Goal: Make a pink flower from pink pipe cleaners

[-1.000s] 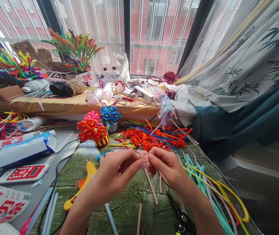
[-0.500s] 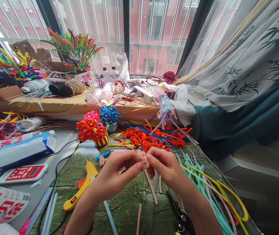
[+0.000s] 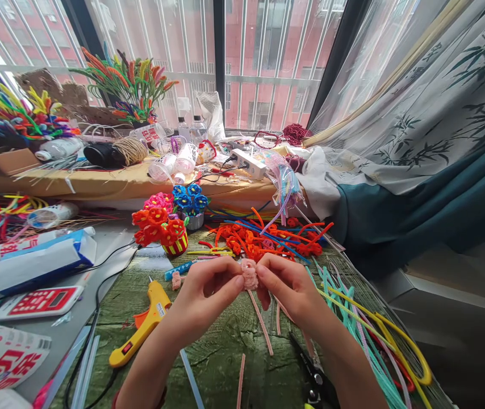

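Observation:
Between my two hands, above the green wood-grain table mat, is a small coiled piece of pink pipe cleaner. The thumb and fingers of my left hand pinch its left side. My right hand pinches the right side. Loose pink pipe cleaner lengths lie on the mat beneath. Another small pink coil rests left of my left hand, by a blue tube. A yellow glue gun lies left of my left forearm. Black-handled cutters are partly hidden by my right forearm.
Orange-red pipe cleaner pieces are heaped beyond my hands. Pots of red flowers and blue flowers stand at the back. Mint and yellow pipe cleaners spread at the right. A calculator and a black cable lie left.
The pink coil has been turned slightly between my fingertips, so more of its looped side faces me. Both hands stay in nearly the same place.

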Motion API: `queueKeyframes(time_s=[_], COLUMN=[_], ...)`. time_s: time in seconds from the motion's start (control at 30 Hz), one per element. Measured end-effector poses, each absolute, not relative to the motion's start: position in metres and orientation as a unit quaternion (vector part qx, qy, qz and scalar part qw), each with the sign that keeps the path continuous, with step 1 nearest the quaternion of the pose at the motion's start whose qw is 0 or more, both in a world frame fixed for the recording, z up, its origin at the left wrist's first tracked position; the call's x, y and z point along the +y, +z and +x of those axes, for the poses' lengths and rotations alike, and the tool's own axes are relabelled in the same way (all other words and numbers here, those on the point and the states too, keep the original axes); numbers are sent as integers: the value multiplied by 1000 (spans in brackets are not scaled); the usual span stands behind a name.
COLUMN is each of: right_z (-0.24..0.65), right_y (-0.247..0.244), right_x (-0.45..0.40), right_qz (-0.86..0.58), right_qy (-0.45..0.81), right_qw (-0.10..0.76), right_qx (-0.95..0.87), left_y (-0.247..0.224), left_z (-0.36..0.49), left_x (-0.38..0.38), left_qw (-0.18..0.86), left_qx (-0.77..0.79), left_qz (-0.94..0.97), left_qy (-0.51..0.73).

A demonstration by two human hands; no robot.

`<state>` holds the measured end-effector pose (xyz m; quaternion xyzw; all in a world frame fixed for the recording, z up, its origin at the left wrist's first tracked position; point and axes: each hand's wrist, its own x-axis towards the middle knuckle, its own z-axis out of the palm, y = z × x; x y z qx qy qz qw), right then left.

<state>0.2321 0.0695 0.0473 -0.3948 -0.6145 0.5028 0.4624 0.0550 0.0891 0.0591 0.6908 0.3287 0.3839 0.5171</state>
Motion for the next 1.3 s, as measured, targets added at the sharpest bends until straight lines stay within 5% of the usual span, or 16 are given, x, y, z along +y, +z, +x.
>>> queueKeyframes(time_s=[1.3], right_z=[232], right_y=[47], right_x=[69], right_qz=[-431], right_qy=[456], right_qw=[468], right_qx=[-622], left_y=[65], left_z=[64], left_x=[84], left_qw=[515], left_qx=[338], left_qz=[677], left_qy=[402])
